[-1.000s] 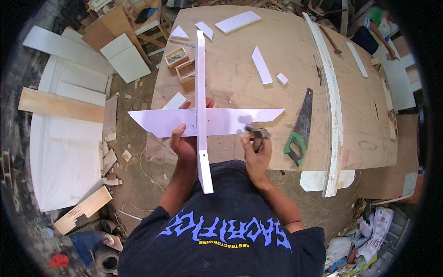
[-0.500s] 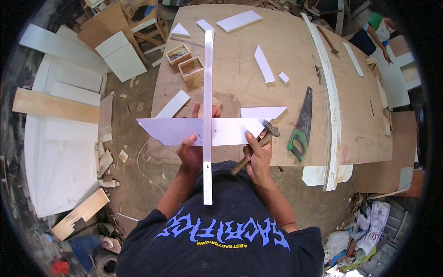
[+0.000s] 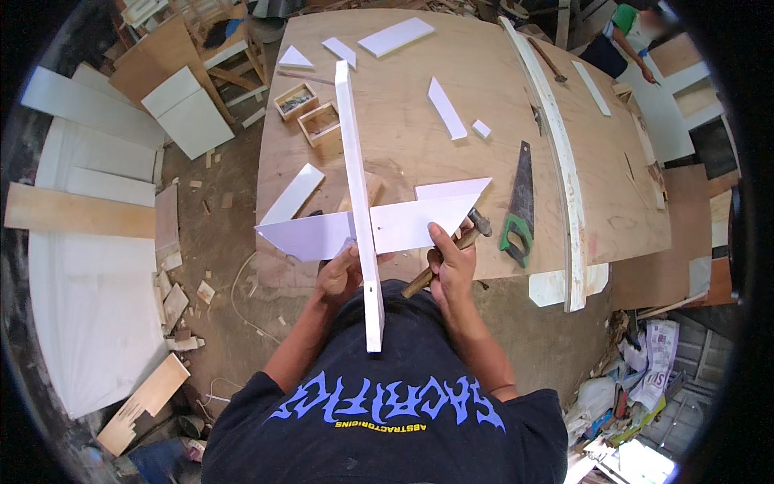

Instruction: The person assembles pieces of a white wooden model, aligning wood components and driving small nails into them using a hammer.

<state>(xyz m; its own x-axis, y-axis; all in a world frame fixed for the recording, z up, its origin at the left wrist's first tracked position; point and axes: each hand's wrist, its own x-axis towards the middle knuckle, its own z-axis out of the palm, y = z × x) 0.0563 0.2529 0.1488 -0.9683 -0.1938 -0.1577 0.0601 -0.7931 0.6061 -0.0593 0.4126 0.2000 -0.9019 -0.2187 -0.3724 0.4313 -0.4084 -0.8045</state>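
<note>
I hold up a cross-shaped white wooden piece: a long narrow strip [image 3: 360, 169] crosses a wider board [image 3: 411, 223] with slanted ends. My left hand [image 3: 340, 274] grips it just left of the strip, below the board's lower edge; some of its fingers are hidden behind. With the thumb on the board's face, my right hand [image 3: 453, 262] supports the right half. That same hand also has a hammer [image 3: 419, 280] in it, the metal head sticking out past the board's right end. Partly behind the board lies a white offcut [image 3: 455, 188] on the table.
On the plywood table [image 3: 387, 105] lie a green-handled saw [image 3: 520, 211], two small wooden boxes [image 3: 320, 123] and several white offcuts. A long white plank [image 3: 556, 145] spans the right side. White panels [image 3: 97, 266] stand at left. Another person [image 3: 629, 44] is at far right.
The cross piece has tilted, its right end rising and the strip leaning. My left hand's fingers no longer show above the board; its grip is now lower. The view has shifted slightly.
</note>
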